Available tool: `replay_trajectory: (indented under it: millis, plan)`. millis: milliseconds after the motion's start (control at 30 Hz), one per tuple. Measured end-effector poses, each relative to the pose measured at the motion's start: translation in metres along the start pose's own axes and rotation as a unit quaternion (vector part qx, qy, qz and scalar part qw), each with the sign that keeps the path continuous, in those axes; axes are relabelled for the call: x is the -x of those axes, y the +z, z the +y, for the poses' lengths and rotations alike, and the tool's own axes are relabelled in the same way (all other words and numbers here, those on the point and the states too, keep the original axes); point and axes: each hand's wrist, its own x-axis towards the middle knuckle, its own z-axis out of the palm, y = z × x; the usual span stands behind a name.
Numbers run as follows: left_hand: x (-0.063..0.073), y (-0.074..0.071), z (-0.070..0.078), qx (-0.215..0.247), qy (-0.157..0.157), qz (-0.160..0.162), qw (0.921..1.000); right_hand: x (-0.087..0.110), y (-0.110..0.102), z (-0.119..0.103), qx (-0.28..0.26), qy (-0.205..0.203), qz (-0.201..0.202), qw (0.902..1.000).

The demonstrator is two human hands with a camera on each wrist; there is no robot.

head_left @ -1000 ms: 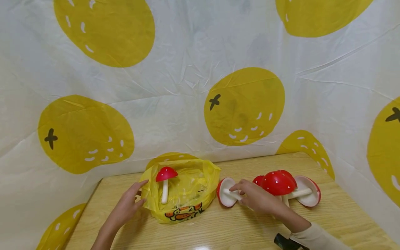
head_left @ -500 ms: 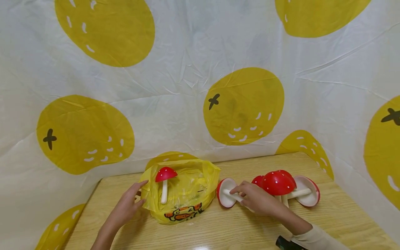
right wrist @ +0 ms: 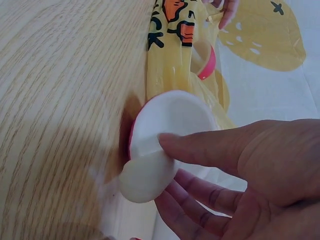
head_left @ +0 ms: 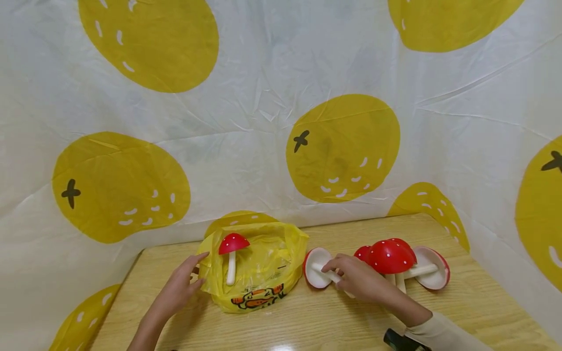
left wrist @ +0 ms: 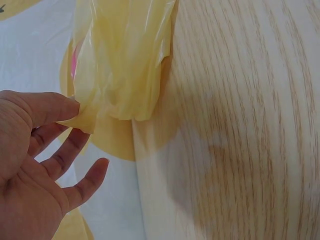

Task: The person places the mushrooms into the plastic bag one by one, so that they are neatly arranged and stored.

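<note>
A yellow plastic bag (head_left: pixel 291 251) with a printed duck lies open on the table. Inside its mouth rests a toy mushroom (head_left: pixel 233 244) with a white-dotted red cap. On the bag's left side, my left hand (head_left: pixel 177 285) pinches the edge of the plastic (left wrist: pixel 82 117) between thumb and fingers. To the right of the bag, my right hand (head_left: pixel 362 279) holds a second toy mushroom (head_left: pixel 317 275) by its white stem (right wrist: pixel 145 180). That cap's hollow white underside faces me, close beside the bag's right edge.
Several more red-capped toy mushrooms (head_left: pixel 392 257) lie in a cluster to the right of my right hand. The wooden table (head_left: pixel 307 326) meets a white cloth (head_left: pixel 246 161) printed with yellow fruit at the back and sides. A dark object (head_left: pixel 399 339) shows by the right sleeve.
The mushroom in my right hand has shifted very slightly toward the bag. My left hand and the bag look nearly unchanged.
</note>
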Motion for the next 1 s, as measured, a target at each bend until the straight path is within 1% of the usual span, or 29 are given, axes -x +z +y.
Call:
replay_trajectory:
  millis: [167, 267, 400, 533, 667, 867, 1000]
  plan:
    - [-0.0007, 0.0008, -0.0020, -0.008, 0.004, -0.001, 1.0000, -0.0046, 0.0032, -0.0049, 0.011, 0.059, 0.010, 0.9982]
    - [-0.0011, 0.0009, -0.0017, -0.005, 0.003, -0.003, 1.0000, -0.0056, 0.0048, -0.0073, 0.023, 0.077, 0.013, 0.9966]
    - [-0.0012, 0.0004, -0.0009, 0.002, 0.000, -0.005, 1.0000, -0.0055, 0.0059, -0.0078, 0.055, 0.067, 0.019, 0.9960]
    - [-0.0007, -0.0003, -0.0001, 0.000, -0.006, -0.006, 1.0000, -0.0063, 0.0056, -0.0065, 0.065, 0.063, 0.015, 0.9958]
    - [-0.0002, -0.0008, 0.0002, 0.000, -0.008, -0.006, 1.0000, -0.0074, 0.0055, -0.0046, 0.050, 0.071, 0.007, 0.9962]
    - [0.0003, -0.0007, -0.0007, 0.007, -0.010, -0.006, 0.9999, -0.0077, 0.0040, -0.0041, 0.017, 0.062, -0.003, 0.9979]
    - [0.0003, 0.0005, -0.0016, 0.003, -0.007, -0.006, 0.9999, -0.0075, 0.0052, -0.0043, 0.007, 0.066, -0.010, 0.9978]
